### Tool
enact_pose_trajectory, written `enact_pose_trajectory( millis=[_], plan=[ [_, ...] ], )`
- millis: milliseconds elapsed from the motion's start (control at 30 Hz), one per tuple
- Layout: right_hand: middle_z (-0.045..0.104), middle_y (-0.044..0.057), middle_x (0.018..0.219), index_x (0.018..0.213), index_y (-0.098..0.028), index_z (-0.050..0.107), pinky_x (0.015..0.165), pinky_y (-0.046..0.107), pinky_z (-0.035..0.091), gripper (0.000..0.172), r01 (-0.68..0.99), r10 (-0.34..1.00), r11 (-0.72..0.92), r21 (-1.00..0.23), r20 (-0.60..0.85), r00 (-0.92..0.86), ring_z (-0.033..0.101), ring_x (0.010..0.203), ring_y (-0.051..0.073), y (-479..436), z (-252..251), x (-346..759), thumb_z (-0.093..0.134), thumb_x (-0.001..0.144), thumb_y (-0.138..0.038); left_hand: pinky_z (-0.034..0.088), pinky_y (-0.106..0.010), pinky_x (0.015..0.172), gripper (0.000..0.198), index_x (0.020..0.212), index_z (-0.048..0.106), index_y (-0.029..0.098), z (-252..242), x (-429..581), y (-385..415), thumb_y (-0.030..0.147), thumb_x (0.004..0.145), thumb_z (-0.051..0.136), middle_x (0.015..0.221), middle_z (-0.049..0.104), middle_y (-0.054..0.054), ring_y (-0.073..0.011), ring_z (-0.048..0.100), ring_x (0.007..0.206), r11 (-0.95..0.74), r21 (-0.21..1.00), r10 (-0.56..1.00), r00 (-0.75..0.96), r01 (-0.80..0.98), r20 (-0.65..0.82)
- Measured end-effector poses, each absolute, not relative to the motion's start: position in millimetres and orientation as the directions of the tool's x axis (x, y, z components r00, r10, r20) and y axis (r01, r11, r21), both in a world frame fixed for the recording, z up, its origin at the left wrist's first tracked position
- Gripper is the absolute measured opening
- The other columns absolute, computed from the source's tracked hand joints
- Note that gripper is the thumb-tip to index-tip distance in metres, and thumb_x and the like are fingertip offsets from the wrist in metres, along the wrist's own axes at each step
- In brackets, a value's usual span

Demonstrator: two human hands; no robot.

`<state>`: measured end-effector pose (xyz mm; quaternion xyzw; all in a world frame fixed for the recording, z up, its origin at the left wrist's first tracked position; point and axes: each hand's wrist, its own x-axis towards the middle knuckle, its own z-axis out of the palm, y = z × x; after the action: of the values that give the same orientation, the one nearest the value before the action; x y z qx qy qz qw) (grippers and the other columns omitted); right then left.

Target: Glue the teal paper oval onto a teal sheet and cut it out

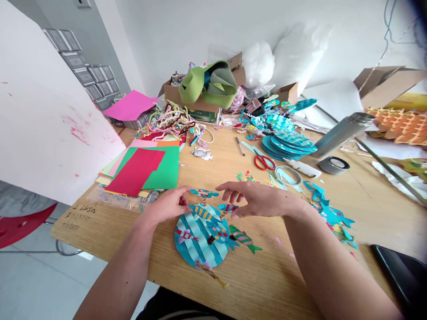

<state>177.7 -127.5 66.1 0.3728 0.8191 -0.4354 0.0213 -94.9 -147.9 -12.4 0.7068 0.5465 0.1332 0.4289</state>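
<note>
A round blue paper disc (187,258) with pale wavy strips lies near the table's front edge, paper fish mounted on it. My left hand (168,205) is at its upper left, thumb and index finger apart, the fingertips at the edge of a patterned blue paper fish (203,193). To the right, my right hand (258,198) hovers with fingers loosely spread, holding nothing, above a red-and-blue striped fish (228,208). A dotted blue fish (218,232) and a green striped fish (245,238) sit at the disc's right side. A yellowish fish (213,273) overhangs the lower rim.
Coloured paper sheets (163,169) lie at left beside a white board (50,102). Red scissors (264,162), a tape roll (288,175), a glue bottle (305,169) and stacked blue discs (287,144) lie behind. A steel flask (343,133) and a phone (396,275) are at right.
</note>
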Motion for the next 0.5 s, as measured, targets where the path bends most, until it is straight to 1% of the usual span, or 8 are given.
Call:
enact_pose_trajectory(
  millis=[100, 200, 300, 400, 500],
  plan=[
    [0.062, 0.009, 0.117, 0.138, -0.02, 0.042, 0.083, 0.032, 0.048, 0.071, 0.611, 0.577, 0.374, -0.698, -0.341, -0.742, 0.06, 0.098, 0.02, -128.9, 66.7, 180.1, 0.071, 0.074, -0.035, 0.043, -0.024, 0.059, 0.037, 0.102, 0.059, 0.018, -10.3, -94.2, -148.0, 0.023, 0.066, 0.065, 0.074, 0.065, 0.001, -0.0163, 0.06, 0.068, -0.022, 0.767, 0.884, 0.37, 0.642, -0.284],
    [0.062, 0.009, 0.116, 0.138, -0.021, 0.043, 0.082, 0.032, 0.048, 0.071, 0.595, 0.573, 0.4, -0.697, -0.316, -0.756, 0.06, 0.097, 0.021, -130.4, 66.8, 181.2, 0.072, 0.074, -0.036, 0.044, -0.024, 0.06, 0.037, 0.102, 0.059, 0.018, -10.7, -94.4, -147.5, 0.022, 0.065, 0.065, 0.075, 0.065, 0.001, -0.0165, 0.06, 0.069, -0.026, 0.767, 0.889, 0.365, 0.641, -0.276],
    [0.063, 0.008, 0.111, 0.132, -0.02, 0.049, 0.08, 0.031, 0.048, 0.064, 0.596, 0.587, 0.426, -0.681, -0.293, -0.754, 0.06, 0.094, 0.02, -132.3, 68.4, 180.0, 0.072, 0.073, -0.031, 0.044, -0.024, 0.06, 0.038, 0.103, 0.06, 0.017, -11.4, -95.0, -147.0, 0.021, 0.065, 0.063, 0.075, 0.065, 0.001, -0.0165, 0.06, 0.07, -0.029, 0.766, 0.892, 0.362, 0.642, -0.27],
    [0.065, 0.007, 0.104, 0.126, -0.019, 0.053, 0.077, 0.03, 0.047, 0.054, 0.632, 0.612, 0.426, -0.648, -0.308, -0.728, 0.061, 0.089, 0.019, -134.6, 71.1, 177.1, 0.068, 0.074, -0.027, 0.045, -0.024, 0.062, 0.039, 0.105, 0.06, 0.017, -11.3, -95.0, -146.6, 0.02, 0.066, 0.061, 0.075, 0.065, 0.001, -0.0166, 0.061, 0.07, -0.041, 0.763, 0.897, 0.361, 0.645, -0.257],
    [0.066, 0.006, 0.098, 0.128, -0.019, 0.049, 0.073, 0.029, 0.047, 0.054, 0.646, 0.637, 0.403, -0.649, -0.308, -0.707, 0.062, 0.085, 0.019, -136.4, 72.2, 174.3, 0.065, 0.076, -0.025, 0.046, -0.025, 0.064, 0.036, 0.105, 0.06, 0.016, -12.0, -95.1, -146.1, 0.02, 0.069, 0.059, 0.076, 0.065, 0.0, -0.0171, 0.061, 0.072, -0.064, 0.761, 0.9, 0.367, 0.646, -0.235]
  ],
)
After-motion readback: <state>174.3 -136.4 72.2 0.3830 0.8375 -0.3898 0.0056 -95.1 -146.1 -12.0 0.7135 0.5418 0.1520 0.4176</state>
